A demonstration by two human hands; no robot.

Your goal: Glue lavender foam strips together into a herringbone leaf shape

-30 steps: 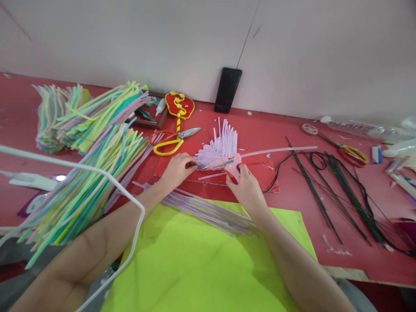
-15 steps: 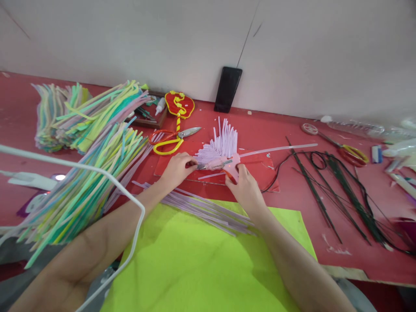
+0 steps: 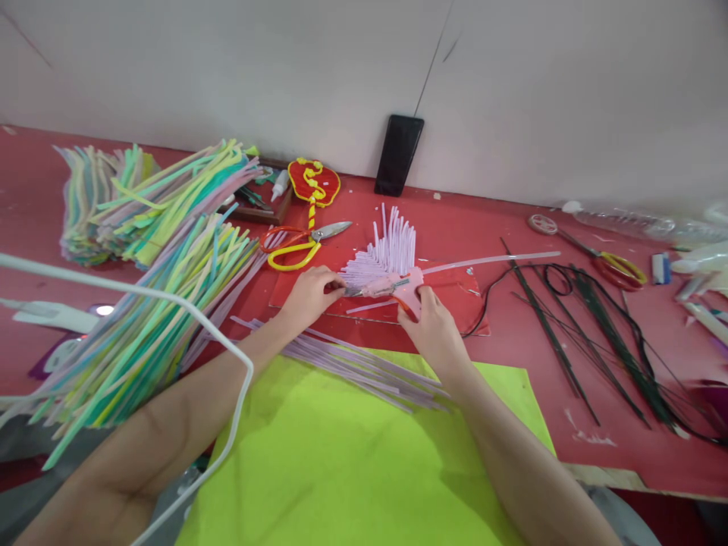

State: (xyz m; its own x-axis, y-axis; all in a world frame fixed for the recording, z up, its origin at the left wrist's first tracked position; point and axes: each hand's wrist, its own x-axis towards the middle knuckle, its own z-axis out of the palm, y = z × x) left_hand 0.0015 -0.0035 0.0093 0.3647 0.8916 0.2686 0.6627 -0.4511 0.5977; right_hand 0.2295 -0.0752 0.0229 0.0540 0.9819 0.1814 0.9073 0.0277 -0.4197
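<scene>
My right hand [image 3: 433,326] is wrapped round the grip of a pink hot glue gun [image 3: 406,288], which has a long translucent glue stick [image 3: 494,260] sticking out of its back. The gun's nozzle points left, toward my left hand [image 3: 314,294]. That hand's thumb and fingertips are pinched together at the lower left of a fan of lilac pipe cleaners [image 3: 392,246]; what lies between them is too small to make out. The fan rests on a red board [image 3: 455,303]. One loose lilac pipe cleaner [image 3: 369,307] lies just below the gun.
Scissors [image 3: 307,244] lie behind my left hand. Bundles of coloured pipe cleaners [image 3: 164,318] spread at left, behind a white cable [image 3: 227,345]. Lilac pipe cleaners [image 3: 353,368] cross a lime-green sheet [image 3: 364,462]. A phone [image 3: 399,155] leans on the wall; dark green stems [image 3: 614,334] lie right.
My right hand and the glue gun have shifted very slightly to the right. My left hand stays in place with its fingertips pinched.
</scene>
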